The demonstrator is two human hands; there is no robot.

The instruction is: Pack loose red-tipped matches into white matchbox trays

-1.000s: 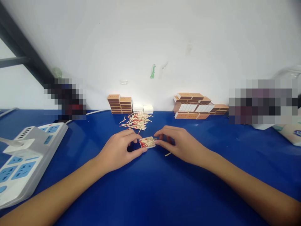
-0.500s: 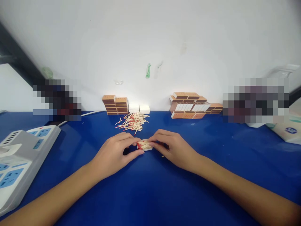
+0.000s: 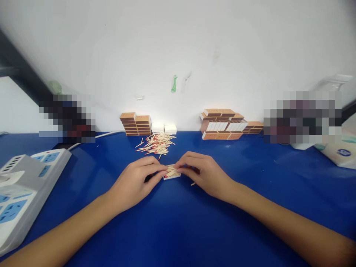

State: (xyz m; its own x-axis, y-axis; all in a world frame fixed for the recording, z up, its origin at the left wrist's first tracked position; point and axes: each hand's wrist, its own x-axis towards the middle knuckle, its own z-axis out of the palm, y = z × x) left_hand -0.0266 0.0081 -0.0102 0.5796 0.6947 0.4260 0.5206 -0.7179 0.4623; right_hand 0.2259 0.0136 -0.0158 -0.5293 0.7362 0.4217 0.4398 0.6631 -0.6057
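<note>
A small white matchbox tray point(image 3: 175, 177) lies on the blue table between my hands. Matches point(image 3: 172, 171) fill it, their red heads toward the left. My left hand point(image 3: 140, 178) pinches the head ends, thumb and fingertips covering most of the red. At the right end, the fingers of my right hand point(image 3: 207, 173) close on the plain ends of the sticks. One loose match point(image 3: 193, 183) pokes out on the table below my right hand, partly hidden. Just beyond the tray is a loose pile of matches point(image 3: 159, 144).
Stacked matchboxes point(image 3: 137, 124) stand against the wall at left, beside white trays point(image 3: 164, 128). More matchboxes point(image 3: 222, 126) are piled to the right. A power strip point(image 3: 41, 185) takes up the left side, its cable running back. A packet point(image 3: 338, 150) lies far right.
My left thumb has come up from the tray's near edge onto the match heads, closing with the fingers there. My right hand has stayed nearly in place.
</note>
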